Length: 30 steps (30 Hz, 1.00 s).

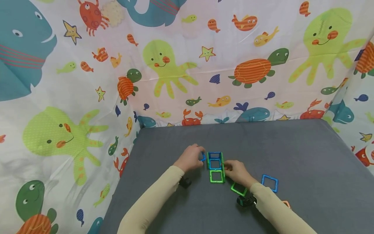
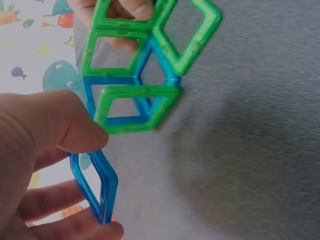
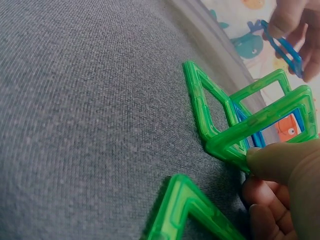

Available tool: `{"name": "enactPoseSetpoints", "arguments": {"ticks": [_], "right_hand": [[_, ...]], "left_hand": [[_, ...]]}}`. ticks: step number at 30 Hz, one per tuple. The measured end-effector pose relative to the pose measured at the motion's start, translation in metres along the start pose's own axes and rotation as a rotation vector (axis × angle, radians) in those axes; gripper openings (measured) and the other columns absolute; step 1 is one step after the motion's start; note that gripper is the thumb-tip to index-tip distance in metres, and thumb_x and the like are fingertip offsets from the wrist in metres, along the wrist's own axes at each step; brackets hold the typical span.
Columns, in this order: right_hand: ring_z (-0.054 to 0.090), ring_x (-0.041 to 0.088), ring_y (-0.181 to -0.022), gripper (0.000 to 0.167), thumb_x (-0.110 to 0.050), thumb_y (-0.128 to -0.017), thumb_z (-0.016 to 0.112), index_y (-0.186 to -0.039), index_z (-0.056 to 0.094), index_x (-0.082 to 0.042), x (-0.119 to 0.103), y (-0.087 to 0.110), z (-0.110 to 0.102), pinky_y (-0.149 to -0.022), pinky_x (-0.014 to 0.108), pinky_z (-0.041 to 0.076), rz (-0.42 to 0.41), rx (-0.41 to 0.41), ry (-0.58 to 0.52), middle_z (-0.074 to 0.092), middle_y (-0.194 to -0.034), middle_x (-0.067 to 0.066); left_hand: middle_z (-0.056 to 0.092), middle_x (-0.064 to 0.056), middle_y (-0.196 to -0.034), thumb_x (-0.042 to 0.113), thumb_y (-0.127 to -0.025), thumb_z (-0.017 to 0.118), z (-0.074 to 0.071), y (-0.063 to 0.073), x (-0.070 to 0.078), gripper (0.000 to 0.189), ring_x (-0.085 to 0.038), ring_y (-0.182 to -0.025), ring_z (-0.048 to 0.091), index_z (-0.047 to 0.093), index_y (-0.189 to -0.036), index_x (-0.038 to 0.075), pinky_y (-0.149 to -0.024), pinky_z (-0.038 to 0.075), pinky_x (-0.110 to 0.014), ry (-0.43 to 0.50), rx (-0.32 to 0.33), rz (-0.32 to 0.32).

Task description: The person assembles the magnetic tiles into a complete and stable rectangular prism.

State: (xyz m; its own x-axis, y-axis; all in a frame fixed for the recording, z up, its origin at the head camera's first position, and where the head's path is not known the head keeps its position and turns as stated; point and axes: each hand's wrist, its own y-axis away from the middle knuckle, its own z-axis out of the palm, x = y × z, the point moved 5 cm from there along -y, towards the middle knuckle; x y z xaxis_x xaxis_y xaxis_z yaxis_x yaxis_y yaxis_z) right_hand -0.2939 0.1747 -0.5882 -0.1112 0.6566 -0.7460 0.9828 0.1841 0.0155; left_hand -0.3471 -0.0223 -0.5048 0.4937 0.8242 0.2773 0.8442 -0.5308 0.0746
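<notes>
My left hand (image 1: 191, 158) pinches a blue square magnetic tile (image 2: 108, 187) between thumb and fingers, held to the left of a small build. In the build, a blue square tile (image 1: 215, 169) lies flat with a green tile (image 1: 216, 182) flat in front of it. Green tiles stand upright on both sides, and a blue tile (image 1: 214, 152) stands at the back. My right hand (image 1: 238, 171) is at the build's right side, its thumb and fingers pinching the lower edge of an upright green tile (image 3: 260, 120). The fingertips are partly hidden behind that tile.
A loose green tile (image 1: 238, 192) lies beneath the right wrist. Farther right are a blue square tile (image 1: 276, 186) and an orange tile (image 1: 286, 202), half covered by the right sleeve. Behind the grey table (image 1: 292, 146) hangs a curtain printed with sea animals (image 1: 252, 71).
</notes>
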Motion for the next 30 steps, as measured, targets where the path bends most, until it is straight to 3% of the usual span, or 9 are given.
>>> {"name": "enactPoseSetpoints", "arguments": {"ticks": [5,11,19,30], "right_hand": [[0.066,0.013,-0.084,0.025,-0.010,-0.094,0.069,-0.119,0.074,-0.005,0.000,0.000,-0.001,-0.072,0.033,0.056,0.009,0.011,0.007,0.074,-0.098,0.004],[0.066,0.012,-0.083,0.025,-0.011,-0.095,0.069,-0.118,0.074,-0.004,0.000,0.000,-0.001,-0.071,0.033,0.056,0.013,0.017,-0.002,0.074,-0.097,0.004],[0.066,0.012,-0.081,0.025,-0.011,-0.094,0.070,-0.118,0.074,-0.003,0.000,-0.002,-0.001,-0.070,0.031,0.055,0.025,0.017,-0.017,0.075,-0.096,0.004],[0.065,0.012,-0.081,0.025,-0.012,-0.094,0.070,-0.117,0.073,-0.003,0.000,-0.003,0.000,-0.071,0.032,0.055,0.023,0.011,-0.001,0.074,-0.095,0.003]], "left_hand": [[0.066,-0.007,-0.120,0.018,-0.087,0.077,-0.006,-0.009,0.010,0.042,-0.019,-0.098,0.056,0.069,-0.128,0.014,-0.086,0.053,-0.032,-0.004,-0.004,0.018],[0.065,-0.006,-0.117,0.018,-0.087,0.078,-0.007,-0.018,0.022,0.044,-0.019,-0.096,0.054,0.069,-0.129,0.014,-0.083,0.050,-0.030,-0.009,0.008,0.064],[0.066,-0.007,-0.126,0.016,-0.086,0.079,-0.001,-0.024,0.040,0.055,-0.021,-0.106,0.058,0.063,-0.139,0.016,-0.088,0.054,-0.031,-0.015,-0.016,0.097],[0.067,-0.007,-0.123,0.017,-0.087,0.079,0.010,-0.028,0.058,0.045,-0.022,-0.103,0.059,0.069,-0.131,0.016,-0.087,0.054,-0.031,-0.072,-0.058,0.183]]}}
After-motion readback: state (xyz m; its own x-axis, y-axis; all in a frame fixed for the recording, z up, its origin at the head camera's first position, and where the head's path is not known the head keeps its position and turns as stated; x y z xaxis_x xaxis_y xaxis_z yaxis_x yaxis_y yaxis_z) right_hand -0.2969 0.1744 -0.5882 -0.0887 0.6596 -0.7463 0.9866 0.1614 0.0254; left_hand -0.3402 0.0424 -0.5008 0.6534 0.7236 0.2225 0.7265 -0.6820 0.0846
